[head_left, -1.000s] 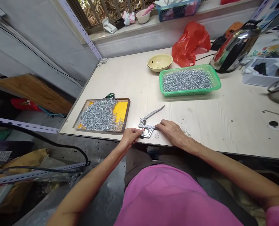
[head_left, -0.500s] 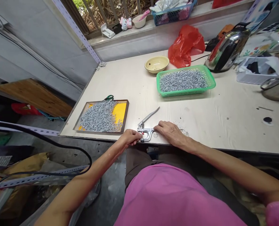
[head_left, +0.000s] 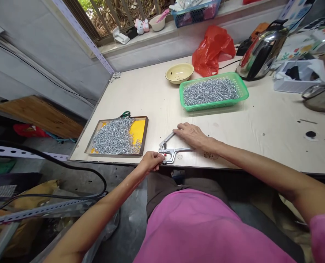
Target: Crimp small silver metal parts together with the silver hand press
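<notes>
Silver hand press pliers (head_left: 172, 155) with a spring and a small red part at the jaw lie at the table's front edge. My right hand (head_left: 192, 136) has its fingers hooked over the upper handle, while the lower handle runs under its palm. At the jaw, my left hand (head_left: 152, 160) is closed in a pinch; what sits between the fingertips is too small to make out. Left of the pliers, a shallow tray (head_left: 146, 136) with a yellow bottom holds a heap of small silver metal pieces (head_left: 114, 137).
A green plastic basket (head_left: 214, 106) full of similar metal pieces (head_left: 210, 91) stands farther back. Behind it are a cream bowl (head_left: 179, 74), a red plastic bag (head_left: 213, 49) and an electric kettle (head_left: 262, 53). Green-handled scissors (head_left: 125, 114) lie behind the tray.
My right hand has moved from the end of the lower handle up onto the upper handle, which is now lower. My left hand stays at the jaw.
</notes>
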Demonstrator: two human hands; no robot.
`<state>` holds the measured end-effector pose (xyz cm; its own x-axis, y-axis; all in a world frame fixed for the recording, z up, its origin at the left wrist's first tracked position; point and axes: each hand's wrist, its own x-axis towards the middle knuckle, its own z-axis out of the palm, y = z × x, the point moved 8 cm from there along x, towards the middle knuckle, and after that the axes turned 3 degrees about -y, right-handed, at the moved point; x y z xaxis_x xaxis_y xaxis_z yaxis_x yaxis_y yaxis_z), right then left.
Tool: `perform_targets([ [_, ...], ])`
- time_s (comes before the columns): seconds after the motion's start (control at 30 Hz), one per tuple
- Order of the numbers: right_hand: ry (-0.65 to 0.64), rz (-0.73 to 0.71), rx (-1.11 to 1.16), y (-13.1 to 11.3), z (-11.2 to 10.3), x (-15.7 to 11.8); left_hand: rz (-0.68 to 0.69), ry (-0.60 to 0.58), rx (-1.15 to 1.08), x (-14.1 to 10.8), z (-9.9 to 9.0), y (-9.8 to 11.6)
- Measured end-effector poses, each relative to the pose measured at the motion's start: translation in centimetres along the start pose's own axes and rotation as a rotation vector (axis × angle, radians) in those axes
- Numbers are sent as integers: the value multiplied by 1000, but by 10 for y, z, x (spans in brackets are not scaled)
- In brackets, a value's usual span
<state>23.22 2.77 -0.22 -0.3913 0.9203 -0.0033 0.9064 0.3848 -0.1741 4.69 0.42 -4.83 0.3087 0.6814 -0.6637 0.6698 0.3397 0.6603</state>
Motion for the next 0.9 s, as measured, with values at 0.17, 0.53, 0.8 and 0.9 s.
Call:
perform_targets([
  [0.17, 16, -130, -90, 2, 4, 23, 32, 1, 29, 4, 1, -5],
  [0.53, 231, -177, -235, 8, 2, 19, 9, -57, 75, 9, 2, -7],
  [0.8, 240, -134, -212, 11, 8, 17, 17, -68, 156, 9, 3, -3],
  [0.9, 277, -136, -219, 10, 0, 15, 31, -66, 193, 9, 3, -2],
])
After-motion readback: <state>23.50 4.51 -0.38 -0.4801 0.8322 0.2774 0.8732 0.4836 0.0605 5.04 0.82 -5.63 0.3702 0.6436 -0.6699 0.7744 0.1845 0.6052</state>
